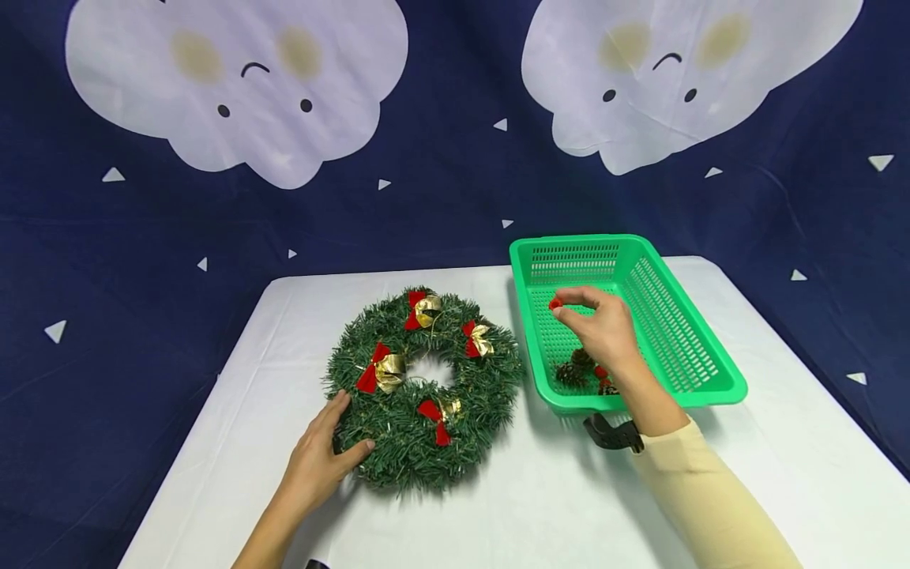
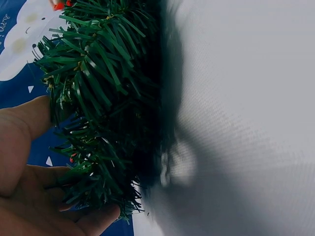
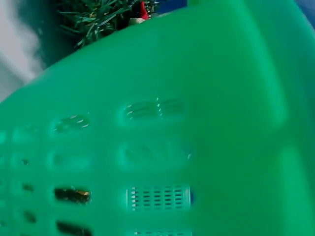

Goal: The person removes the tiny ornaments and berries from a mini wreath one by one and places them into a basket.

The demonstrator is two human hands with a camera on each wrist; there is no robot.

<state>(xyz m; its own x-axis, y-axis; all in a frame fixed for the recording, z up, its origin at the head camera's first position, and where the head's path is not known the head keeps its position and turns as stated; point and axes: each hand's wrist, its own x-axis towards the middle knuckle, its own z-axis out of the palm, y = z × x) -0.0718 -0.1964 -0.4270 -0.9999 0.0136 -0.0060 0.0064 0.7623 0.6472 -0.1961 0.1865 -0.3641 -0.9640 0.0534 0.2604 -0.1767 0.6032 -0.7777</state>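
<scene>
A green wreath [image 1: 490, 395] with red and gold bows lies on the white table. My left hand [image 1: 320, 458] grips its near left edge, thumb and fingers spread around the outer branches. In the left wrist view the fingers [image 2: 98, 221] reach in among the green needles [image 2: 98, 93]. Over the green basket [image 1: 675, 332], my right hand [image 1: 604, 324] pinches a small red object [image 1: 555, 303] between thumb and fingertips; its kind is too small to tell. Below that hand, pine cones [image 1: 571, 374] and a bit of red lie in the basket, partly hidden by the wrist.
The basket's slotted wall [image 3: 221, 123] fills most of the right wrist view, hiding the right hand there. Basket and wreath stand side by side on the white tablecloth [image 1: 256, 379]. A dark blue backdrop [image 1: 455, 213] with pale clouds hangs behind the table.
</scene>
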